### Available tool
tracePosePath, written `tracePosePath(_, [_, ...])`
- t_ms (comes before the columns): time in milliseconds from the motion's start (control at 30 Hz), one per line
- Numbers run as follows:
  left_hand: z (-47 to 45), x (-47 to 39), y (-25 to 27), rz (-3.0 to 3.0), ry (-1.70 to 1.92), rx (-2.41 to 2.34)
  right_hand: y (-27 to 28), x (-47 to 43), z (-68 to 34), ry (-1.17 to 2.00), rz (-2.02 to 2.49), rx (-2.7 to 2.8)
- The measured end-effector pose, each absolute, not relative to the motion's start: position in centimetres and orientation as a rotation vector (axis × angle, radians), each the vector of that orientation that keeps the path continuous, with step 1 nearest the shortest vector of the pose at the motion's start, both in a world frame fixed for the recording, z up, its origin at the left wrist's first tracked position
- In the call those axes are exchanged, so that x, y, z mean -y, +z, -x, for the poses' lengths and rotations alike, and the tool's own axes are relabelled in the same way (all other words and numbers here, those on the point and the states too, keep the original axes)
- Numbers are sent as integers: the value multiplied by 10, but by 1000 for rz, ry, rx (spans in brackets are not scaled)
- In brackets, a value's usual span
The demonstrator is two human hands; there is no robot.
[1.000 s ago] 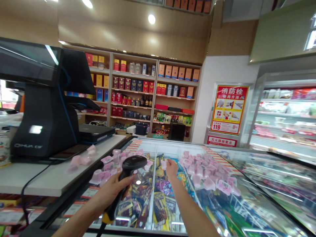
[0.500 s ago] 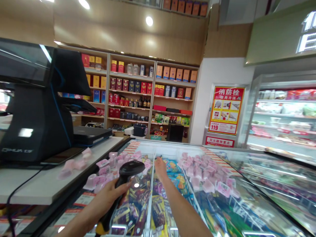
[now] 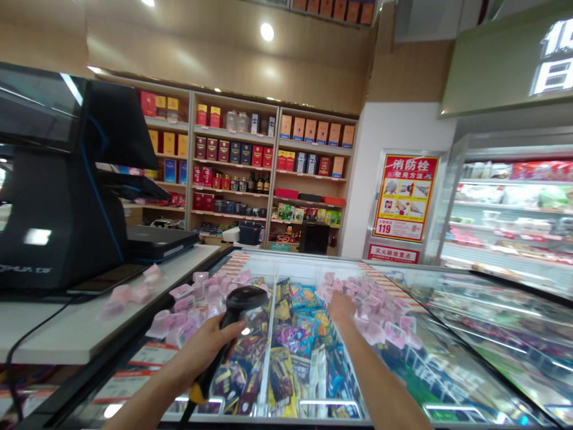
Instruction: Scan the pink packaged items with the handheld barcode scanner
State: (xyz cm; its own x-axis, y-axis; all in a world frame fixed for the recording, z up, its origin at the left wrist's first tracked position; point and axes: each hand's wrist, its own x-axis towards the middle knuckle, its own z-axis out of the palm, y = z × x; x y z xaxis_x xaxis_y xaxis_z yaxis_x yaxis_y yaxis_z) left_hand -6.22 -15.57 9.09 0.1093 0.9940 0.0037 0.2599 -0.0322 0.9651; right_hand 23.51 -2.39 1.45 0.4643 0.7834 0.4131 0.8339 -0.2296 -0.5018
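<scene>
A black barcode scanner point(image 3: 242, 298) with a yellow-tipped handle is wrapped in the fingers of my left hand point(image 3: 212, 346), held over the glass top of a chest freezer. My right hand point(image 3: 342, 307) reaches forward to the left edge of a pile of small pink tubs point(image 3: 369, 295) with labels. Its fingertips are hidden among the tubs, so I cannot make out whether it grips one. A second pile of pink tubs point(image 3: 188, 304) lies to the left, behind and beside the scanner.
Wrapped ice creams point(image 3: 286, 334) show under the glass. At left, a black checkout terminal point(image 3: 58, 203) stands on a white counter point(image 3: 49, 340), with several pink tubs point(image 3: 132, 292) near the counter's edge. Shelves of boxes point(image 3: 233, 185) line the back wall; a red poster point(image 3: 405, 197) hangs to the right.
My right hand has moved from the middle of the freezer rightward to the right pile of tubs. The scanner in my left hand has shifted slightly to the right in view.
</scene>
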Motion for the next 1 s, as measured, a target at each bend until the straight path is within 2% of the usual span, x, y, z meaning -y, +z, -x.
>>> tracePosePath(233, [51, 152, 84, -1420, 966, -1207, 12, 34, -226, 266, 1712, 1325])
tracePosePath(567, [54, 153, 84, -1469, 957, -1207, 24, 28, -171, 980, 1068, 902])
tracePosePath(1000, [61, 162, 95, -1520, 913, -1060, 14, 21, -144, 1264, 800, 644])
